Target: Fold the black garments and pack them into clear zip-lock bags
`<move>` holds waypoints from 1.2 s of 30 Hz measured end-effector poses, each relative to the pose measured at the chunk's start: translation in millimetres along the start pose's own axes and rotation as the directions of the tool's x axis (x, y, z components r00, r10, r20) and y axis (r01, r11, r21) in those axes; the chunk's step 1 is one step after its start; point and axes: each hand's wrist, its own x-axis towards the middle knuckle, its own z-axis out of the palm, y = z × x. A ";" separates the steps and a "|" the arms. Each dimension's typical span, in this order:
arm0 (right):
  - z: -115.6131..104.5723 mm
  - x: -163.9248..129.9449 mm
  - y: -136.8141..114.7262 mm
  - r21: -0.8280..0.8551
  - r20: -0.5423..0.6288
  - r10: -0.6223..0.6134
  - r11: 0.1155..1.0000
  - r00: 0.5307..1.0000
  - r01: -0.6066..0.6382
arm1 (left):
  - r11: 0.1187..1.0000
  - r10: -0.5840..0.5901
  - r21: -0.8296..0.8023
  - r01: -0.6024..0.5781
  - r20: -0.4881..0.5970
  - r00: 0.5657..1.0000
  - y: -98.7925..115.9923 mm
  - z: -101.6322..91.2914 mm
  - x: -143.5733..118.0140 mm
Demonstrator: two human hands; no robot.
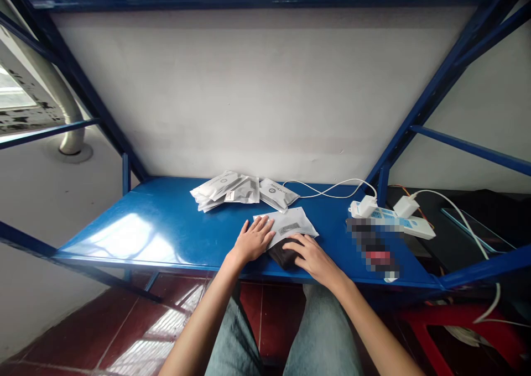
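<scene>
A grey plastic pouch lies flat near the front edge of the blue shelf. My left hand rests on the pouch's left edge, fingers spread. A dark folded item sticks out from under the pouch's near side, and my right hand presses on it. Whether the dark item sits inside the pouch or under it cannot be told.
A pile of several grey pouches lies at the back, with one more pouch beside it. A white power strip with two plugged chargers and white cables sits at right. Blue frame posts flank the shelf.
</scene>
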 end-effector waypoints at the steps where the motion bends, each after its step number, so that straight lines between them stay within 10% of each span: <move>1: -5.2 -8.5 4.5 0.028 0.007 -0.042 0.999 0.999 0.041 | 1.000 -0.009 0.022 0.009 -0.005 1.000 0.3 2.2 -0.4; 10: -43.9 -56.3 66.9 0.138 -0.086 0.117 0.985 0.989 -0.105 | 0.993 -0.027 0.119 0.016 0.088 0.996 -21.3 -22.0 43.6; 18: -55.8 -47.5 28.7 0.196 -0.225 0.275 0.953 0.935 -0.233 | 0.987 -0.095 0.133 0.096 -0.014 0.995 1.0 -38.9 97.4; 25: 3.3 -54.2 15.0 0.082 -0.266 0.469 0.882 0.842 -0.465 | 0.996 -0.085 -0.004 0.088 -0.278 0.957 75.2 -21.4 28.9; 30: 8.6 -73.7 17.2 0.447 -0.330 0.579 0.792 0.746 -0.416 | 0.990 0.045 -0.119 -0.082 -0.286 0.957 141.1 21.2 -18.8; 36: -6.8 -78.3 41.2 0.511 -0.274 0.544 0.781 0.793 -0.359 | 0.995 0.072 -0.049 -0.088 -0.275 0.959 144.2 50.7 -20.4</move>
